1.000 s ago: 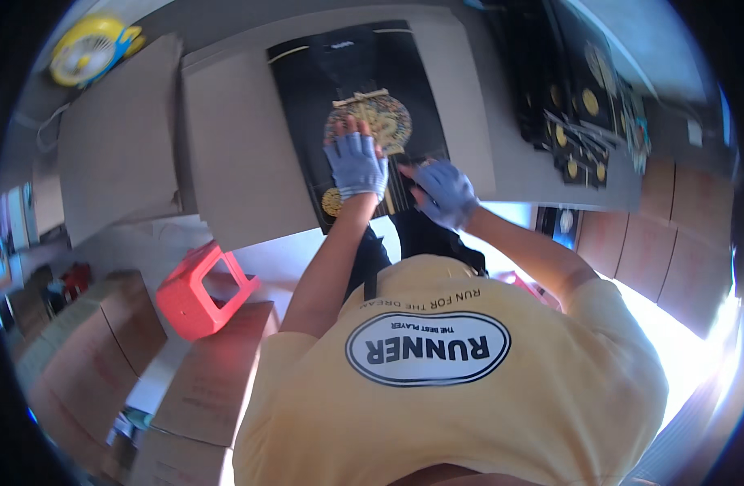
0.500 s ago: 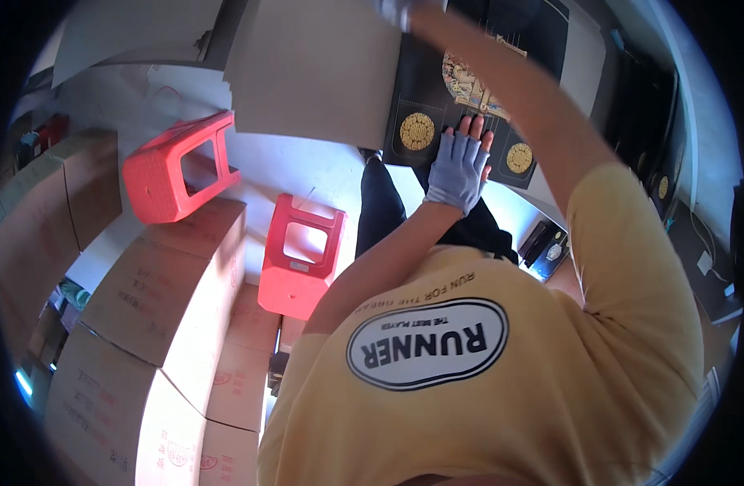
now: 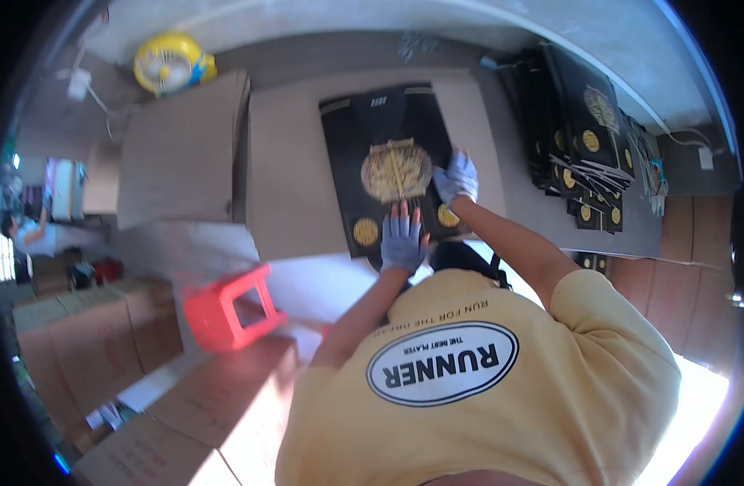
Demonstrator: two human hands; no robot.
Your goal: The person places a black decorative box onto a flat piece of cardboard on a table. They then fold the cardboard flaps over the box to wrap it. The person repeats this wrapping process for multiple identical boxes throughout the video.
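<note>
A flat black printed piece [image 3: 349,142] with gold round emblems lies on a large tan board [image 3: 287,202]. Its kind cannot be made out for sure; it looks like a calendar or a folder. My left hand [image 3: 404,243], in a grey fingerless glove, presses flat on its near edge, fingers stretched out. At its right edge is my right hand [image 3: 458,176], also gloved; its fingers are partly hidden and blurred, so I cannot tell whether they grip the edge.
Stacked black printed pieces [image 3: 587,113] stand at the table's right. Another tan board [image 3: 181,154] and a yellow fan [image 3: 165,65] are at the left. A red stool [image 3: 218,316] and cardboard boxes [image 3: 202,389] stand below. Someone [image 3: 36,235] is far left.
My view has swung so more of the table shows. My right hand has come back from the far side to the piece's right edge. My left hand stays flat on the near edge.
</note>
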